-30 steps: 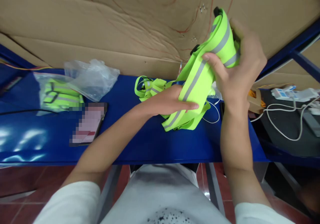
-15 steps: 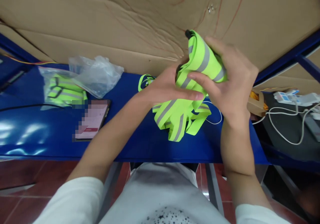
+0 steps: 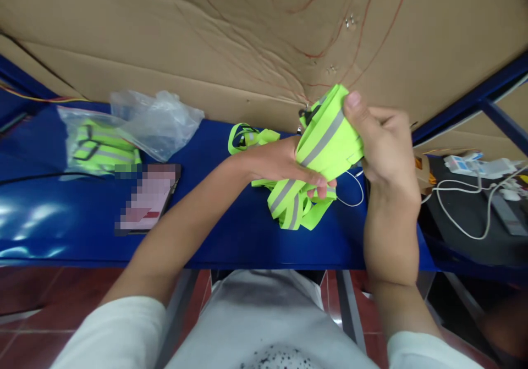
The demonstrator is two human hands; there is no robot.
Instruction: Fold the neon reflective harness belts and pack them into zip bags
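Observation:
A neon-yellow reflective strap point(image 3: 324, 141) with grey stripes is bunched in folds between my two hands, above the blue table. My left hand point(image 3: 284, 163) wraps around its lower part, thumb across the front. At the upper right edge, my right hand point(image 3: 383, 138) pinches the folds between thumb and fingers. Dark buckle-like pieces show at the bundle's upper left. Loose loops of the strap hang down below my left hand toward the tabletop. Another neon loop point(image 3: 235, 138) lies behind my left wrist; whether it joins the held strap I cannot tell.
On the blue table point(image 3: 231, 237), a clear bag with folded neon straps point(image 3: 105, 154) lies at left beside a crumpled plastic bag point(image 3: 165, 119). A phone point(image 3: 150, 198) rests nearer. White cables point(image 3: 466, 229) and small boxes occupy a dark surface at right. Cardboard point(image 3: 206, 39) stands behind.
The bundle has come down and its top has turned to the right. My right hand has shifted from its side to a pinch at the upper edge; my left hand keeps hold.

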